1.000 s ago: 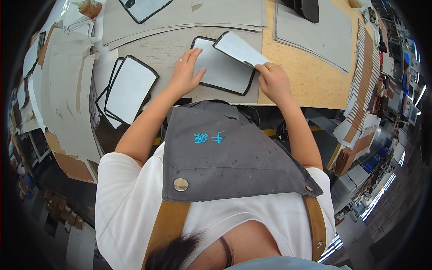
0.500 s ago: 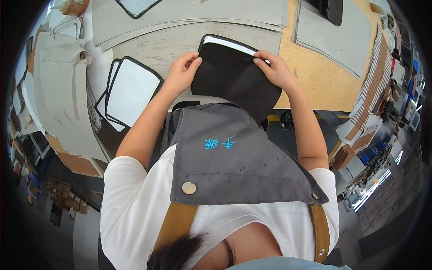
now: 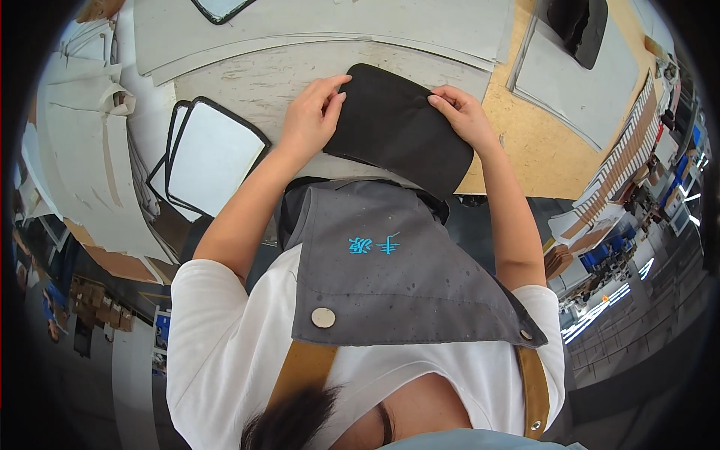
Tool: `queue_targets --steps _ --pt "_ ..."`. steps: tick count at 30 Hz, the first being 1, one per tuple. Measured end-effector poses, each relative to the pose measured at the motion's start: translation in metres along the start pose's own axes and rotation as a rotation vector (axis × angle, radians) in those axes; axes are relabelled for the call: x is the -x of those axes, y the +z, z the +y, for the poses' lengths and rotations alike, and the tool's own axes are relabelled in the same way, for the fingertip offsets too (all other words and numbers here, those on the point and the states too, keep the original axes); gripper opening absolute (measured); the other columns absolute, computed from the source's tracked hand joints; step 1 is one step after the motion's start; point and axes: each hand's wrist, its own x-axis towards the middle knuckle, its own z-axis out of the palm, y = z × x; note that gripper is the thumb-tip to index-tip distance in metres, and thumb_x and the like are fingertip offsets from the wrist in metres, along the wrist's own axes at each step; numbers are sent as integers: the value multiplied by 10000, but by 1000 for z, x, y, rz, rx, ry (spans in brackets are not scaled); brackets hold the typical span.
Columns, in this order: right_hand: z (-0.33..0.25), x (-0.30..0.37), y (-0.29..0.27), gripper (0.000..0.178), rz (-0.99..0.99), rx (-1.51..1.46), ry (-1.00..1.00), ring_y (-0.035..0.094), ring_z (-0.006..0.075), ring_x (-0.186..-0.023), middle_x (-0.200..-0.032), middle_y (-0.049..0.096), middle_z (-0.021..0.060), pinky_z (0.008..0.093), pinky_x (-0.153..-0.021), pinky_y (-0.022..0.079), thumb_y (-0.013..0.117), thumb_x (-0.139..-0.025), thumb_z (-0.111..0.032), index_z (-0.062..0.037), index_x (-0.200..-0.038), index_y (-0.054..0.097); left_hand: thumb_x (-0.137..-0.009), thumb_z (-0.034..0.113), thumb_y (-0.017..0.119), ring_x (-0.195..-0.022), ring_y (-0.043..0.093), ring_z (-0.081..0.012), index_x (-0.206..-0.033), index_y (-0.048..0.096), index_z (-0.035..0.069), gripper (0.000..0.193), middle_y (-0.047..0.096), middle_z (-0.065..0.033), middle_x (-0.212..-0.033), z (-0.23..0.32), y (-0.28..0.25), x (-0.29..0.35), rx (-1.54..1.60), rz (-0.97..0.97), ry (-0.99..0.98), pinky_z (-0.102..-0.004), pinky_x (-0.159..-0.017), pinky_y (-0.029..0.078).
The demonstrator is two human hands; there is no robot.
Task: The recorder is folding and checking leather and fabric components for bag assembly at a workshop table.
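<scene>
A black flexible sheet with rounded corners (image 3: 397, 124) lies at the near edge of the table in front of me. My left hand (image 3: 311, 112) grips its upper left edge, fingertips by the corner and thumb just below. At the upper right edge, my right hand (image 3: 463, 120) holds the sheet between thumb and fingers. What lies beneath it is hidden. To the left rest several white panels with black rims (image 3: 214, 161), overlapping one another.
Large grey boards (image 3: 315, 30) cover the far part of the table. A tan board (image 3: 510, 157) lies on the right, with grey sheets (image 3: 562, 101) and dark pieces (image 3: 581, 34) on it. More grey sheets (image 3: 82, 142) are stacked at the left.
The black sheet now reaches over the white strip that showed along its far edge. My left hand has shifted slightly right and up along the edge; my right hand stays near its place.
</scene>
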Motion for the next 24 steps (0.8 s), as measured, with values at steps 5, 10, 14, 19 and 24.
queue_targets --steps 5,10,14,19,24 --pt "3 -3 -2 189 19 -62 36 496 49 -716 -755 577 -30 210 -671 418 616 -866 -208 -26 -919 614 -839 47 558 -599 527 -211 -1089 590 97 257 533 -63 -768 3 0 0 -111 -11 78 -312 -541 435" --pt "-2 -2 -4 180 29 -50 77 490 46 -703 -746 579 -35 201 -662 412 620 -862 -196 -26 -922 617 -838 72 566 -629 543 -238 -1095 592 105 260 535 -64 -786 2 2 0 -153 9 101 -334 -555 447" --pt "1 -1 -2 178 52 -32 81 482 45 -694 -737 580 -35 193 -651 401 625 -859 -188 -25 -929 619 -835 78 571 -646 553 -250 -1094 594 108 261 529 -68 -789 0 3 1 -160 26 125 -346 -560 457" --pt "6 0 0 185 67 -29 81 479 44 -692 -738 584 -30 198 -648 402 630 -856 -191 -24 -935 622 -838 66 568 -651 554 -246 -1102 594 96 267 540 -75 -810 0 2 3 -167 20 110 -340 -569 454" --pt "2 3 2 196 79 12 81 493 49 -702 -750 598 -16 204 -658 412 633 -854 -194 -19 -943 623 -848 56 553 -676 554 -249 -1110 598 95 269 544 -81 -842 8 4 4 -256 11 92 -339 -593 452"
